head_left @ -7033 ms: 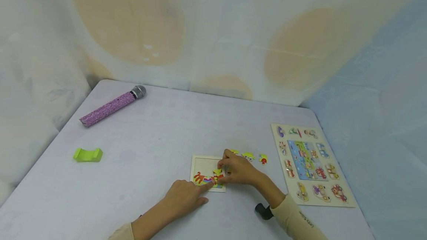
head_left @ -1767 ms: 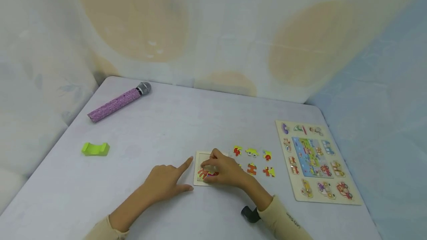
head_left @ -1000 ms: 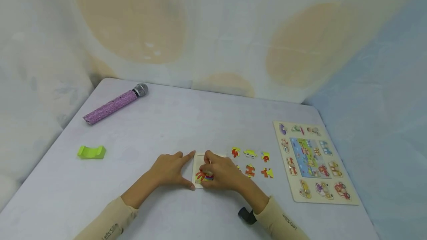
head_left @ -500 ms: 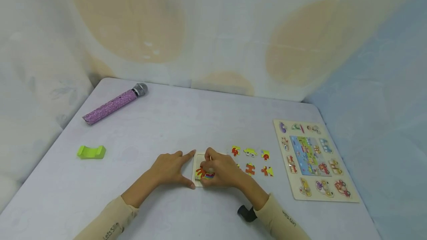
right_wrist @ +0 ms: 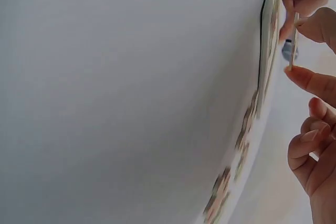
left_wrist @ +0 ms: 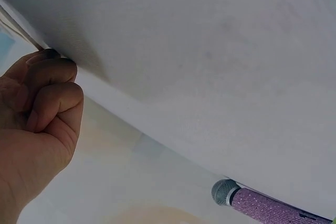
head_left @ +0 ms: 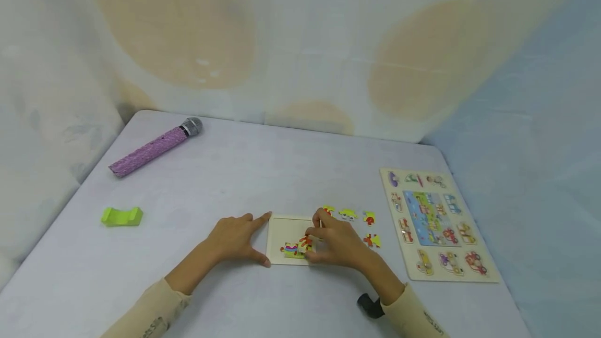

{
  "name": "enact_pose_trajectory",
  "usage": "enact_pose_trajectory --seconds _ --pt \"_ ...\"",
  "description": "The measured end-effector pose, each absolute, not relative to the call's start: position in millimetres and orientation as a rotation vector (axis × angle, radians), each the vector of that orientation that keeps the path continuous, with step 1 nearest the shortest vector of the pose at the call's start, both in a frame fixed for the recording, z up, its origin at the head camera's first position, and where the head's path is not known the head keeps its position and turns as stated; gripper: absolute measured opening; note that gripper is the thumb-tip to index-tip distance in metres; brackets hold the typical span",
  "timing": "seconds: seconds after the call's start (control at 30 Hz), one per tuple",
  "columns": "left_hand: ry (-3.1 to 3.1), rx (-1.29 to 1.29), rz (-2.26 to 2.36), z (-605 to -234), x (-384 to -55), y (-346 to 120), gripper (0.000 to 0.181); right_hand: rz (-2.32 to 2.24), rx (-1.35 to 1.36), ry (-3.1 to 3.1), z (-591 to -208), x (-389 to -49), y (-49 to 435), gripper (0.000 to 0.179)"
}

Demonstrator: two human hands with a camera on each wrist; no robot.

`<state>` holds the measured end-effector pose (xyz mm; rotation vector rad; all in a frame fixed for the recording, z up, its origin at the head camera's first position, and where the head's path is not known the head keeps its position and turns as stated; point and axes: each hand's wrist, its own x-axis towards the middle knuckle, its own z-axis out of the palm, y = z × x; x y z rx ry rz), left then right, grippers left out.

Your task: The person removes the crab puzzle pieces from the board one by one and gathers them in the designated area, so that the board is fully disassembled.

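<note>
The small wooden puzzle tray (head_left: 288, 225) lies on the table in the head view. My left hand (head_left: 233, 240) rests at its left side, thumb and index finger stretched to the corners; in the left wrist view the other fingers of the left hand (left_wrist: 50, 100) are folded in. Over the tray's right part, my right hand (head_left: 340, 244) pinches a red-and-yellow puzzle piece (head_left: 305, 243). The right wrist view has that puzzle piece (right_wrist: 294, 45) edge-on between thumb and index finger. A rainbow-patterned puzzle piece (head_left: 291, 249) lies in the tray's lower part.
Several loose puzzle pieces (head_left: 348, 214) lie right of the tray, some behind my right hand. Farther right is a larger picture puzzle board (head_left: 408, 270). A purple microphone (head_left: 150, 151), a green cradle-shaped block (head_left: 122, 217) and a black object (head_left: 369, 305) are also on the table.
My right hand has taken the red-and-yellow piece from the tray's lower left corner and moved it right, baring wood there. The left hand came to the tray's left edge and has stayed there.
</note>
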<state>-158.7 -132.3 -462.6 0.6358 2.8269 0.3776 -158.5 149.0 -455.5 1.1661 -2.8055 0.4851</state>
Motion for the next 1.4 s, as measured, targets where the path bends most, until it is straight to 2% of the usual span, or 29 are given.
enact_pose_trajectory --seconds 0.33,0.87,1.07,1.23,1.3,1.4 --pt "2.831 0.626 0.374 -463 -156 -139 0.111 0.441 1.098 -2.796 -461 -145 177 0.034" --pt "2.84 0.619 0.384 -460 -154 -140 0.111 0.269 1.173 -2.763 -460 -134 180 0.031" --pt "2.834 0.639 0.382 -459 -155 -138 0.11 0.395 1.131 -2.797 -453 -135 172 0.042" --pt "2.851 0.659 0.359 -460 -152 -137 0.111 0.574 1.135 -2.867 -449 -144 154 0.04" --pt "2.865 0.671 0.362 -460 -145 -134 0.108 0.633 1.137 -2.923 -448 -150 147 0.036" --pt "2.904 0.727 0.377 -459 -126 -125 0.093 0.723 1.135 -3.004 -447 -160 139 0.03"
